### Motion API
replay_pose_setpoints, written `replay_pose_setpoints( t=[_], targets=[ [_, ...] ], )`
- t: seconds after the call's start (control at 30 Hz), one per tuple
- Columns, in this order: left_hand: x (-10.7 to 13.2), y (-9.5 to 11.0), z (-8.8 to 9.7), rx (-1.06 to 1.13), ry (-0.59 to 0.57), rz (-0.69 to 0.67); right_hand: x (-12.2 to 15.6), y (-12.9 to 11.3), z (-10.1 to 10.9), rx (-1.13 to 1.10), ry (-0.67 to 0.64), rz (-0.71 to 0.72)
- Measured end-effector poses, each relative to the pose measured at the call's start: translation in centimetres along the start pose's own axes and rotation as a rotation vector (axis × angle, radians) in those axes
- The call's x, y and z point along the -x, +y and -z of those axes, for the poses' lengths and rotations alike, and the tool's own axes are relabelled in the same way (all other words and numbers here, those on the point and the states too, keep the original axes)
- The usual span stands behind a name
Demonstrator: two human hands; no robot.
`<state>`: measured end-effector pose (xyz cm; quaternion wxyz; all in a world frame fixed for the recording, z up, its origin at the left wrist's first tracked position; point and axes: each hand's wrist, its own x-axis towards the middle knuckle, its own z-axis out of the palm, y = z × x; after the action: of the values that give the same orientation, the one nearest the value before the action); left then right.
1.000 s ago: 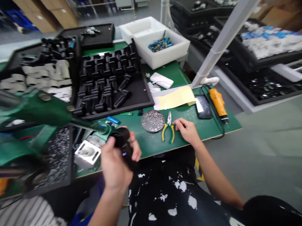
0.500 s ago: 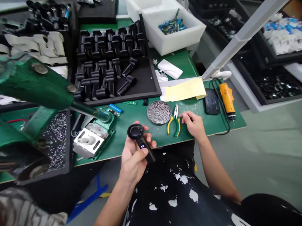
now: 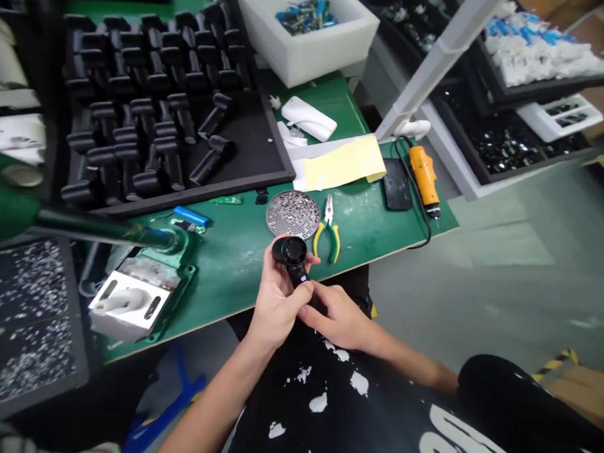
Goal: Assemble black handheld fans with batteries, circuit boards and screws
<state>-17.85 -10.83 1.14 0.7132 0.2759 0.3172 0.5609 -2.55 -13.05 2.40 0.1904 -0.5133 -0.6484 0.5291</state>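
A black handheld device [image 3: 289,252] held in both hands above a green workbench [image 3: 234,283], its small lit readout too tiny to read for certain.

The left hand [image 3: 275,304] is closed around the handle; the right hand [image 3: 336,316] is curled in against its lower end. Just beyond lie yellow-and-green pliers [image 3: 327,235] and a round perforated dish [image 3: 292,215] of metal bits. A green press arm [image 3: 82,226] juts in from the left above a white jig [image 3: 125,304].
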Motion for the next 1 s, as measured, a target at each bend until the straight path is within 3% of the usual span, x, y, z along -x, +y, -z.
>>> replay_pose_setpoints(
  t=[0.33, 0.5, 0.73, 0.87, 1.0],
  targets=[
    [-2.6, -5.2, -3.8, 0.128, -0.343, 0.286, 5.4, 2.2, 1.7, 0.139, 0.446, -0.169],
    [-3.2, -6.8, -5.3, 0.11, -0.402, 0.338, 6.9, 3.6, 2.2, 0.045, 0.521, -0.209],
    [-2.5, -7.9, -5.5, 0.155, -0.382, 0.345, 7.4, 5.1, 3.0, -0.062, 0.481, -0.156],
    [-1.9, -8.1, -5.2, 0.172, -0.326, 0.278, 7.4, 6.3, 3.9, -0.165, 0.279, -0.106],
    [-1.9, -7.6, -4.7, 0.134, -0.377, 0.195, 6.9, 7.9, 4.6, -0.581, 0.08, -0.076]
  ],
)
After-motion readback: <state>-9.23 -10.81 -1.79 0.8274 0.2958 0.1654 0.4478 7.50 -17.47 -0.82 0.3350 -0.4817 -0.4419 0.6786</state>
